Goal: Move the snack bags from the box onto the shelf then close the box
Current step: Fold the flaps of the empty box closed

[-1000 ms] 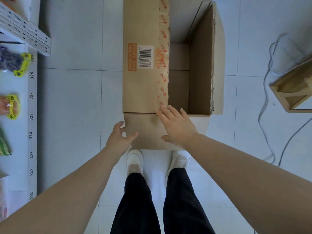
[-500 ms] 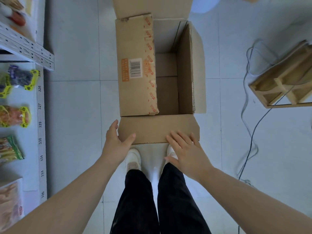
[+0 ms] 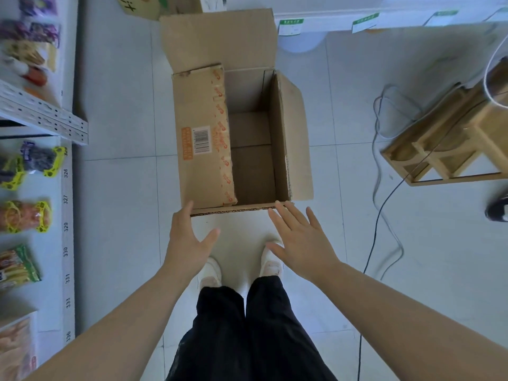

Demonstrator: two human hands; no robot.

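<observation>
A brown cardboard box (image 3: pixel 291 138) stands on the tiled floor ahead of my feet. No bags show inside it. Its left flap (image 3: pixel 202 138), with a barcode label, lies folded over the opening. The right flap stands upright, the far flap (image 3: pixel 220 39) leans back, and the near flap stands on edge so only its corrugated rim (image 3: pixel 233 209) shows. My left hand (image 3: pixel 189 240) is at the near left corner, fingertips touching the flap edge, fingers straight. My right hand (image 3: pixel 298 237) hovers spread at the near right corner, holding nothing. Snack bags (image 3: pixel 26 215) lie on the white shelf (image 3: pixel 67 243) at the left.
A wooden rack (image 3: pixel 450 144) and loose cables (image 3: pixel 384 188) lie on the floor to the right. A perforated metal shelf edge (image 3: pixel 46 116) juts out at upper left. Another carton (image 3: pixel 154 5) and a white bin (image 3: pixel 302 42) stand behind the box. My legs and white shoes are below.
The near flap, flat towards me before, has risen to stand on edge. Both hands have come off its face and spread at the box's near corners. The view has tilted up.
</observation>
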